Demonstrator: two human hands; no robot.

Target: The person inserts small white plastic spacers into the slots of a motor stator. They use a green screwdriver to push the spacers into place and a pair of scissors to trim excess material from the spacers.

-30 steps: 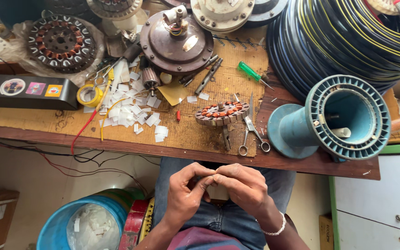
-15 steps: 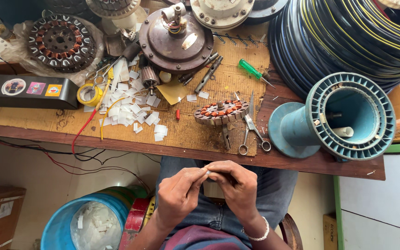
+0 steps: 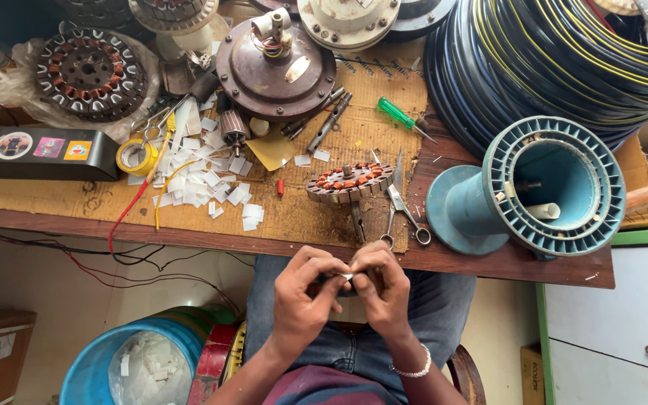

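Note:
Over my lap, just below the workbench edge, my left hand and my right hand meet fingertip to fingertip. Both pinch a small whitish paper slip between them; most of it is hidden by the fingers. Straight ahead on the bench lies a small round stator with copper windings, with scissors beside it. A heap of white paper slips lies to the left of the stator.
A teal spool lies on its side at right, below big coils of cable. A brown motor housing, a green screwdriver, yellow tape, a black box and a larger stator crowd the bench. A blue bucket stands on the floor.
Both hands have stayed joined over my lap, fingers shifting slightly on the small slip. The view has drifted a little; nothing on the bench has moved.

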